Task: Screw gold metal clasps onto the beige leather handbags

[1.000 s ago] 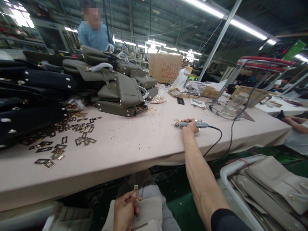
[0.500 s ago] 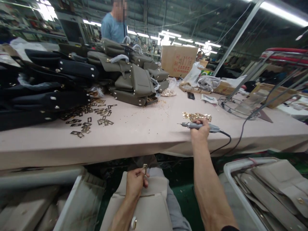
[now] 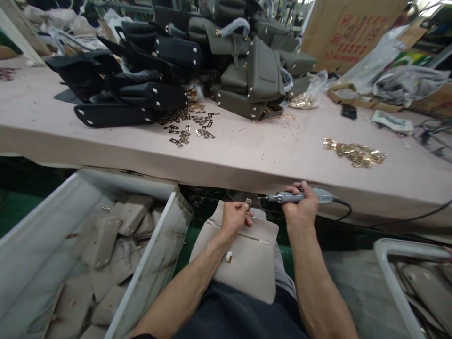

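On my lap lies a beige handbag (image 3: 247, 268) with a small metal clasp on its front. My left hand (image 3: 236, 217) rests at its upper edge, fingers closed on a small rectangular metal plate (image 3: 249, 204) with an opening in it. My right hand (image 3: 302, 205) is wrapped around a grey electric screwdriver (image 3: 282, 197), whose thin bit points left at the plate. A short gap separates the bit's tip from the plate. The tool's dark cord trails off to the right.
Dark bags (image 3: 169, 101) and olive bags (image 3: 264, 70) are heaped on the table (image 3: 226, 150). Loose dark metal frames (image 3: 183, 136) and a pile of gold fittings (image 3: 356, 154) lie nearer. Tubs of beige pieces stand left (image 3: 141, 278) and right (image 3: 391, 282). A cardboard box (image 3: 349, 33) stands behind.
My right hand has brought the screwdriver down and left from above the table to near the plate in my left hand. The view has tilted down and turned left.
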The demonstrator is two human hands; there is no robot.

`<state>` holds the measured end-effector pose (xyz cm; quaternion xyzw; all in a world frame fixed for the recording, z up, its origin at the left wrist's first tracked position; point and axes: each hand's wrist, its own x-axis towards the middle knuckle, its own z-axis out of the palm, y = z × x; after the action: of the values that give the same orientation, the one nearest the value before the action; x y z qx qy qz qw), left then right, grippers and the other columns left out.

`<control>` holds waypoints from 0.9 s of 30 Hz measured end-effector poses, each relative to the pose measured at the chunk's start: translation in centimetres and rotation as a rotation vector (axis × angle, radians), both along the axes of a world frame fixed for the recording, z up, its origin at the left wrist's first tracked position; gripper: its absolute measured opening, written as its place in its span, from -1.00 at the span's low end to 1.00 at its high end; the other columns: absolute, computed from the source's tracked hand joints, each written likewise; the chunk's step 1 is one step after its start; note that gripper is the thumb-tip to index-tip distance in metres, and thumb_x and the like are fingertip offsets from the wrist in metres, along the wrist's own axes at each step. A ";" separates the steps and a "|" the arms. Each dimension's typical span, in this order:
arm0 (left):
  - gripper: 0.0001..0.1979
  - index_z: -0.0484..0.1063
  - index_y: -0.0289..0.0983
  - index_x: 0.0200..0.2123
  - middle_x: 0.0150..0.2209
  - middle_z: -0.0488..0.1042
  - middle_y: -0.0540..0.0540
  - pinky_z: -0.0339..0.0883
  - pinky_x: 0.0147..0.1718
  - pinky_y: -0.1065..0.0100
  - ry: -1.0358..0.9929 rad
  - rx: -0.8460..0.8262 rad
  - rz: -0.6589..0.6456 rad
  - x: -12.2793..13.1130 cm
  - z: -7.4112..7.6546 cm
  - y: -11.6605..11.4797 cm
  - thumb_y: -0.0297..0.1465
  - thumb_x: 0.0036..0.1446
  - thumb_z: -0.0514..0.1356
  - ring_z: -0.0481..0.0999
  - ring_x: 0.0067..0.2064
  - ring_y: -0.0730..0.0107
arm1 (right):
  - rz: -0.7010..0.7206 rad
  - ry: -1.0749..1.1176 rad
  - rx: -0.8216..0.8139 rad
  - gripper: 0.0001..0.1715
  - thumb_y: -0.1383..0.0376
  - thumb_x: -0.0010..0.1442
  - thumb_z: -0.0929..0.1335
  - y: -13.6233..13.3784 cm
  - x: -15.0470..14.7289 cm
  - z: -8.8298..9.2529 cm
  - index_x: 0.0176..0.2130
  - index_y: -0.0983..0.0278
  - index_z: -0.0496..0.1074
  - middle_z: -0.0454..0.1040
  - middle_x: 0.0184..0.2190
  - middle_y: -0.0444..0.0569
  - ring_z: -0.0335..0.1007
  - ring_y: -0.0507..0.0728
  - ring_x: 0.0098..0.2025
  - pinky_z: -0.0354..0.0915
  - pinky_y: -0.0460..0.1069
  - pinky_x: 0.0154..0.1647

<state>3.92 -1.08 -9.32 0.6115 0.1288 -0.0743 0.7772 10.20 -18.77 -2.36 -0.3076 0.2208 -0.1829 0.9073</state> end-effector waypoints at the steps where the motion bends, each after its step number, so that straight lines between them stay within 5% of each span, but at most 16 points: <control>1: -0.54 0.55 -0.40 -0.52 -0.75 0.41 -0.09 0.20 -0.68 0.43 -0.006 0.004 0.000 -0.1 0.2 0.1 -0.10 0.18 0.26 0.30 -0.75 0.46 | 0.012 0.008 0.020 -0.81 0.47 0.26 0.36 0.5 0.0 -0.4 -0.31 0.27 0.25 0.35 -0.42 -0.21 0.16 -0.15 -0.61 0.37 -0.22 -0.53; 12: -0.57 0.56 -0.42 -0.54 -0.75 0.42 -0.10 0.14 -0.71 0.48 -0.054 0.029 0.019 -0.5 0.5 0.7 -0.19 0.22 0.24 0.31 -0.77 0.49 | 0.032 0.056 0.104 -0.81 0.50 0.23 0.36 2.7 0.2 -2.8 -0.30 0.28 0.27 0.37 -0.43 -0.21 0.18 -0.13 -0.61 0.36 -0.20 -0.53; 27: -0.59 0.54 -0.37 -0.57 -0.75 0.42 -0.07 0.10 -0.73 0.50 -0.047 0.045 0.032 -0.4 0.5 0.7 -0.22 0.24 0.25 0.33 -0.77 0.48 | 0.021 0.064 0.118 -0.83 0.49 0.25 0.36 2.9 0.5 -3.3 -0.30 0.28 0.28 0.37 -0.44 -0.23 0.18 -0.13 -0.60 0.39 -0.19 -0.50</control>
<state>3.47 -0.40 -8.80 0.6282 0.1217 -0.0448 0.7672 10.66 -15.89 -5.66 -0.2614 0.2570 -0.1501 0.9182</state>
